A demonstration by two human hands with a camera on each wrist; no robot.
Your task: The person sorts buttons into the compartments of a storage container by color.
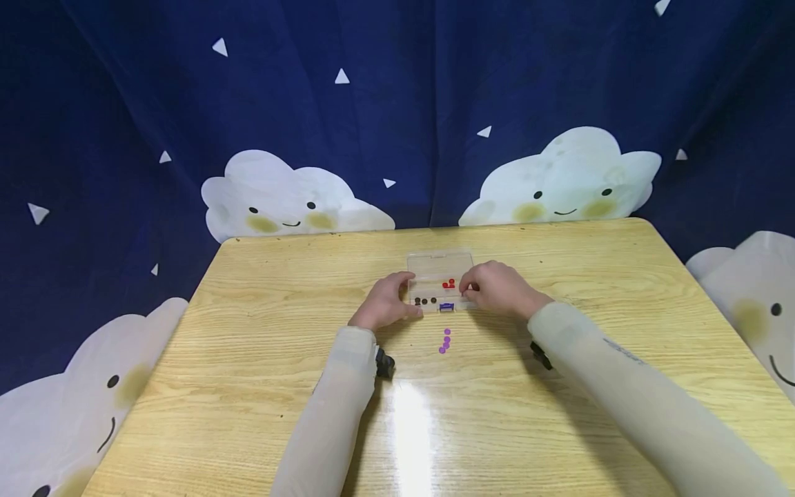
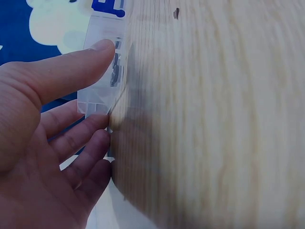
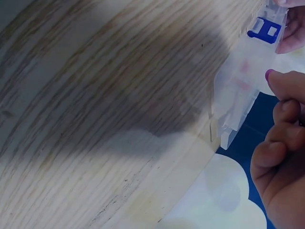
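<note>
A clear plastic box [image 1: 439, 264] with its lid raised sits on the table, a blue latch [image 1: 446, 307] on its front. Inside lie several dark round pieces [image 1: 425, 301] at the left and several red pieces [image 1: 448, 284] further back. My left hand [image 1: 388, 300] grips the box's left end, thumb [image 2: 97, 52] at the front wall and fingers behind. Over the box's right part, my right hand [image 1: 497, 286] pinches a small purple disc [image 3: 269, 75], mostly hidden by the fingertips. Several purple discs [image 1: 446, 339] lie in a short line in front of the box.
The wooden table [image 1: 248, 400] ends at the back against a dark blue curtain [image 1: 298, 83] printed with clouds and triangles. Dark wrist devices are strapped below both hands. A bright light reflection lies on the tabletop between the forearms.
</note>
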